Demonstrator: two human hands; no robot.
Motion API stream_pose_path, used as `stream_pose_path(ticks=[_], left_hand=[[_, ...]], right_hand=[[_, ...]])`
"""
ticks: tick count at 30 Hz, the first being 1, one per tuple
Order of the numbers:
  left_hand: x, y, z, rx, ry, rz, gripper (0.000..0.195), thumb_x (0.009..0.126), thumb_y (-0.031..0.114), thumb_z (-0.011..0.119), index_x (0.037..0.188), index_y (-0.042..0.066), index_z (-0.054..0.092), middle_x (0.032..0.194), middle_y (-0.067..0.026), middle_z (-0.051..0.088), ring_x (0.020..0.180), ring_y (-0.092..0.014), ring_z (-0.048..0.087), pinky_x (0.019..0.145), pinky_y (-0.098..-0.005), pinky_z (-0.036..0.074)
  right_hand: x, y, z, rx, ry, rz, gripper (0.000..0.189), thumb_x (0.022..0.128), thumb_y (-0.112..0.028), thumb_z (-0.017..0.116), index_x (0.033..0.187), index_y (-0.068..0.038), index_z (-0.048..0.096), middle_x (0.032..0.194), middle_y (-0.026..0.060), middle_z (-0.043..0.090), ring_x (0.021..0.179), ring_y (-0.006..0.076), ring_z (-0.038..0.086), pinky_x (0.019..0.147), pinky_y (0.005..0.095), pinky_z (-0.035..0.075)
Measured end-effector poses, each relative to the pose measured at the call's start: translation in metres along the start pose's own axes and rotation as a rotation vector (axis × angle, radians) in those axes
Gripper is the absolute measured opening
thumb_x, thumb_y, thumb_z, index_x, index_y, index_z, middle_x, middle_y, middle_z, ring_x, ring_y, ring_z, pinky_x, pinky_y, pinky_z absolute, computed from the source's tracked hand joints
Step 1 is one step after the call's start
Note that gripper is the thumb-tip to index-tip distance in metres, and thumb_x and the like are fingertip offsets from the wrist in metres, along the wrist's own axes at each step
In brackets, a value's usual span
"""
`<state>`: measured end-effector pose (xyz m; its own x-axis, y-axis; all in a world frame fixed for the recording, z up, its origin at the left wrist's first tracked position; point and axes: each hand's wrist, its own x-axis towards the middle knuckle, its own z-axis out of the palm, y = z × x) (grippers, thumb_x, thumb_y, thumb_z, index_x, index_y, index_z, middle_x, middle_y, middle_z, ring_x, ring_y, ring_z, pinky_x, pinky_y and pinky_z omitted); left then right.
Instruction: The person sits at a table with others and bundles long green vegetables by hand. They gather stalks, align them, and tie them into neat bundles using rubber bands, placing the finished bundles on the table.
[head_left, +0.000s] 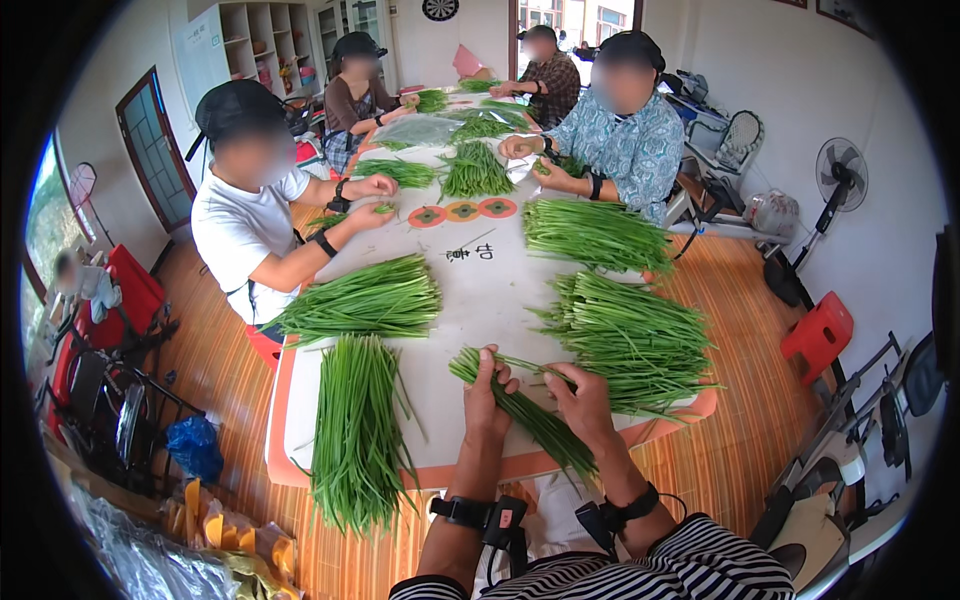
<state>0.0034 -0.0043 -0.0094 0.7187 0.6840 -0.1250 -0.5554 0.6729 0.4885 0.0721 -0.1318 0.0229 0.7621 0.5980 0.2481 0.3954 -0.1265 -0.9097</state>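
My left hand (489, 386) is closed round a bundle of green leafy stalks (541, 427), which look like garlic chives, near the table's front edge. The bundle slants down to the right, its cut ends at the upper left. Just to the right, my right hand (577, 394) pinches a few stalks between thumb and fingers. One large pile of stalks (358, 435) lies to the left and hangs over the front edge. Another pile (637, 345) lies right of my hands, with a further pile (592, 234) behind it. A fourth pile (367, 300) lies farther back on the left.
The pale table (480, 292) has an orange border. A person in a white shirt (251, 225) sits at the left, one in a patterned shirt (626, 142) at the right, both handling stalks; two more people sit farther back. A red stool (817, 337) stands right.
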Motion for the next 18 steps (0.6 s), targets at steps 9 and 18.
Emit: stream_pose_path(ticks=[9, 18], left_hand=[[0.001, 0.005, 0.013, -0.267, 0.11, 0.043, 0.017, 0.097, 0.032, 0.052, 0.102, 0.016, 0.053, 0.094, 0.0023, 0.057, 0.086, -0.011, 0.054, 0.076, -0.0289, 0.047], [0.01, 0.009, -0.019, -0.622, -0.357, -0.121, 0.02, 0.1, 0.03, 0.045, 0.102, 0.011, 0.051, 0.069, 0.0037, 0.037, 0.053, -0.005, 0.032, 0.048, -0.0198, 0.035]], right_hand=[[0.004, 0.002, -0.023, 0.204, 0.031, 0.101, 0.02, 0.091, -0.006, 0.054, 0.105, 0.0, 0.067, 0.068, 0.001, 0.057, 0.051, 0.0038, 0.044, 0.046, 0.0208, 0.035], [0.014, 0.004, -0.042, 0.274, 0.169, 0.047, 0.021, 0.095, -0.017, 0.056, 0.101, 0.0, 0.067, 0.066, -0.0003, 0.055, 0.051, 0.0046, 0.045, 0.046, 0.0214, 0.036]])
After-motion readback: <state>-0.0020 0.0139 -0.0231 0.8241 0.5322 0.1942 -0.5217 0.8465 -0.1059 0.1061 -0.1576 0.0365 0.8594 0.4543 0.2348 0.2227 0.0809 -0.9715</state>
